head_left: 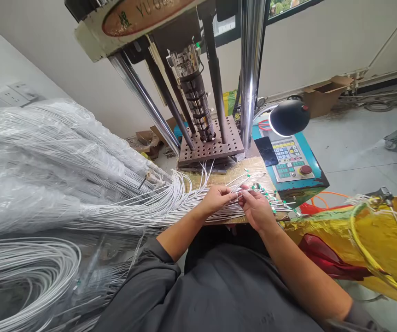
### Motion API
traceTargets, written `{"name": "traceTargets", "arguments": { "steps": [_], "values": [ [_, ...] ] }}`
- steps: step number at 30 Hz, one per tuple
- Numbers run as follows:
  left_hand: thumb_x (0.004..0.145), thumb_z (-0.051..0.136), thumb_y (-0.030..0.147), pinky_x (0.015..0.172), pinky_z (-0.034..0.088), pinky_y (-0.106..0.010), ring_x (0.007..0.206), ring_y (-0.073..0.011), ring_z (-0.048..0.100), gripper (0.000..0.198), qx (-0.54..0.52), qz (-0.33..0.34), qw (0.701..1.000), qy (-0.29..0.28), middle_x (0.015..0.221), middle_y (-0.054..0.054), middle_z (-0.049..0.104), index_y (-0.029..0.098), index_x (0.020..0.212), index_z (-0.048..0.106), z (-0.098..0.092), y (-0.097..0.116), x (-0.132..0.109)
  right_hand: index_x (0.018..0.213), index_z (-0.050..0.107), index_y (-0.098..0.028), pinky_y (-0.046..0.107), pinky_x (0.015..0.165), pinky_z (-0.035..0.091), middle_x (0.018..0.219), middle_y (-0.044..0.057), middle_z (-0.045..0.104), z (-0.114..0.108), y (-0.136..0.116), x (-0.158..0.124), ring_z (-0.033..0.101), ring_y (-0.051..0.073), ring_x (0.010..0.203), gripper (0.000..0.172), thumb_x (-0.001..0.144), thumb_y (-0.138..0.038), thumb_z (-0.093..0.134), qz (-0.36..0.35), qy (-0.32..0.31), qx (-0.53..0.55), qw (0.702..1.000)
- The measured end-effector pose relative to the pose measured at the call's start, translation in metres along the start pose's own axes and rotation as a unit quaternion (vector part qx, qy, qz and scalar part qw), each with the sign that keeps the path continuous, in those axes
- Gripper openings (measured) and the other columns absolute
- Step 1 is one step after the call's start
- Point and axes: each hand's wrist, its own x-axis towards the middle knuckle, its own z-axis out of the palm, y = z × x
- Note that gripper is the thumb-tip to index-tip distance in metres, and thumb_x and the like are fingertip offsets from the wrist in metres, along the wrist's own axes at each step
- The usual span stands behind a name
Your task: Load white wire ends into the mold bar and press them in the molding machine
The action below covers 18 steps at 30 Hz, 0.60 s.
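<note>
A thick bundle of white cables (164,208) runs from the left across the wooden worktop, with green-tagged cable ends (269,198) fanned out at its right. Over the bundle, my left hand (216,199) pinches a white cable between thumb and forefinger. Close beside it, my right hand (255,207) is closed, its fingertips around the same spot on a cable; exactly what sits between those fingers is too small to make out. Behind the hands stands a press with a perforated metal plate (224,138), and a few cables reach under that plate.
Plastic-wrapped cable bundles (46,157) fill the left side, above a coiled cable bundle (29,281). On the right are a blue control box (314,166) with a keypad, a black lamp (290,117) and a dark phone-like slab (266,151). Yellow sheeting (381,235) lies at lower right.
</note>
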Motion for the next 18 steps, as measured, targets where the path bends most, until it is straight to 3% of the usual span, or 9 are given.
{"name": "traceTargets", "arguments": {
  "steps": [3, 7, 13, 18],
  "values": [
    [0.08, 0.077, 0.054, 0.057, 0.049, -0.024, 0.058, -0.0122, 0.065, 0.044, -0.054, -0.038, 0.996, -0.067, 0.074, -0.005, 0.07, 0.011, 0.082, 0.068, -0.001, 0.003, -0.002, 0.095, 0.074, -0.018, 0.027, 0.062, 0.048, 0.071, -0.002, 0.065, -0.003, 0.005, 0.002, 0.056, 0.011, 0.064, 0.039, 0.064, -0.035, 0.091, -0.046, 0.024, -0.063, 0.997],
    [0.082, 0.075, 0.054, 0.046, 0.042, -0.019, 0.049, -0.009, 0.061, 0.043, -0.069, -0.042, 0.995, -0.056, 0.074, -0.005, 0.07, 0.011, 0.081, 0.065, -0.004, 0.008, -0.006, 0.101, 0.076, -0.017, 0.031, 0.065, 0.048, 0.067, -0.002, 0.063, -0.008, 0.009, 0.004, 0.056, 0.013, 0.063, 0.039, 0.071, -0.039, 0.088, -0.093, 0.028, -0.141, 0.985],
    [0.082, 0.076, 0.051, 0.053, 0.05, -0.021, 0.058, -0.0134, 0.068, 0.041, -0.081, -0.027, 0.995, -0.046, 0.065, -0.004, 0.068, 0.01, 0.083, 0.071, -0.003, 0.008, -0.009, 0.102, 0.076, -0.02, 0.031, 0.065, 0.051, 0.075, 0.0, 0.067, -0.002, 0.001, 0.003, 0.06, 0.014, 0.066, 0.038, 0.072, -0.041, 0.087, -0.087, 0.019, -0.133, 0.987],
    [0.081, 0.077, 0.054, 0.058, 0.053, -0.022, 0.06, -0.0127, 0.068, 0.044, -0.095, -0.032, 0.991, -0.083, 0.07, -0.006, 0.07, 0.01, 0.087, 0.074, -0.004, 0.01, -0.009, 0.092, 0.077, -0.021, 0.028, 0.064, 0.052, 0.093, 0.003, 0.072, -0.001, -0.006, 0.003, 0.058, 0.011, 0.067, 0.03, 0.071, -0.039, 0.088, -0.07, -0.001, -0.156, 0.985]
  ]
}}
